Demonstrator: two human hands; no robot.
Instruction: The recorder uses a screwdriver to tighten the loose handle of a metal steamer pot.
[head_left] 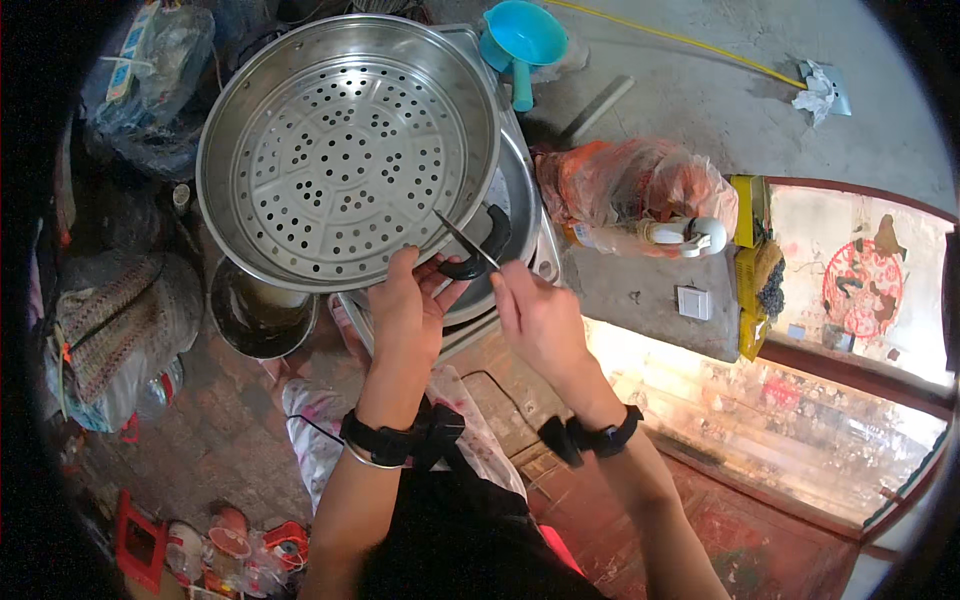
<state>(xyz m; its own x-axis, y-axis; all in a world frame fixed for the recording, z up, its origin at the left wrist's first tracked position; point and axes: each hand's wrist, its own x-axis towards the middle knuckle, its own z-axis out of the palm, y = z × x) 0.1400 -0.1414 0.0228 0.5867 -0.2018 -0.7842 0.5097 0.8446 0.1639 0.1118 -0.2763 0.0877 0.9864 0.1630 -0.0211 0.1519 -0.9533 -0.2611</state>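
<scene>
A wide steel steamer basket (350,170) with a perforated bottom is tilted up before me, its inside facing me. My left hand (412,305) is closed at its near rim, fingertips by the curved black side handle (490,245). My right hand (540,318) grips a slim, pointed metal tool like a narrow knife (465,238); its grip is hidden in my fist. The tip crosses the basket's rim beside the black handle. Below the basket, partly covered, are a round steel pan (515,200) and a metal stove top (548,262).
A blue plastic dipper (525,35) lies beyond the stove. Bagged orange items (640,185) are at the right, near a wall switch (693,303). A dark pot (262,310) stands below left. Wrapped bundles (125,320) line the left; a red door (720,520) is at lower right.
</scene>
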